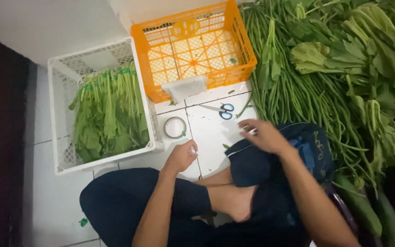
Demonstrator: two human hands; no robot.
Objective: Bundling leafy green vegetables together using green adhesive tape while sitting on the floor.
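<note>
A produce-sorting floor: heaped leafy greens [344,68], plastic crates [193,50], white tiles [211,132].

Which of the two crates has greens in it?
The white crate on the left holds bundled leafy greens; the orange crate beside it is nearly empty.

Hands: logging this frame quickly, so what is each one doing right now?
Left hand: closed on a small whitish thing, kind unclear.
Right hand: open, blurred, holding nothing visible, above the knee.
</note>
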